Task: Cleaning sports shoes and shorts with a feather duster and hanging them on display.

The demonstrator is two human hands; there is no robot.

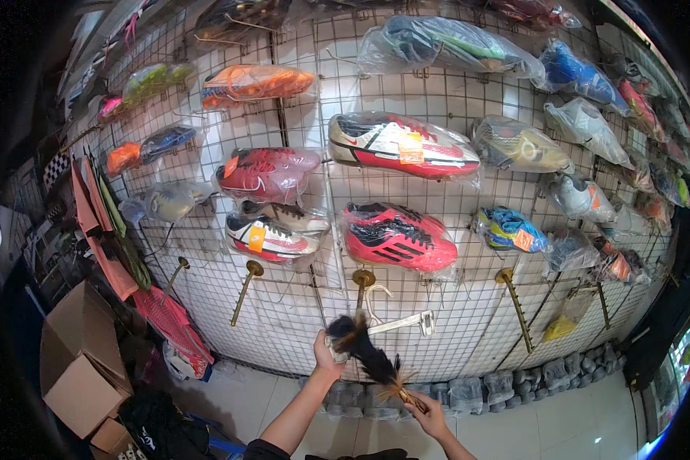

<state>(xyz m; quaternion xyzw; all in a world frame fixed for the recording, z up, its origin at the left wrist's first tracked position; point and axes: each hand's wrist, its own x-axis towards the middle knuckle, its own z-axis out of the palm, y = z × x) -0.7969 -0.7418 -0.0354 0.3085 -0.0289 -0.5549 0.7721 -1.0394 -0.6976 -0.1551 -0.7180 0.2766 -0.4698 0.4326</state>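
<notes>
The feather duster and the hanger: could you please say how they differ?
The duster is mostly black, the hanger white. The duster looks shaggy, the hanger smooth. The right hand grips the duster's brown handle; the left hand appears to hold the hanger's end. Both are in front of the wire grid.

Plastic-bagged orange sports shoe (259, 84) toward the upper edge of a wire grid (471, 307), bagged yellow item (562, 327) toward its lower right corner, open cardboard box (84, 395) beyond its lower left corner

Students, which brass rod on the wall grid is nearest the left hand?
The rod below the red, black-striped shoe; the others stand farther off to either side.
</notes>
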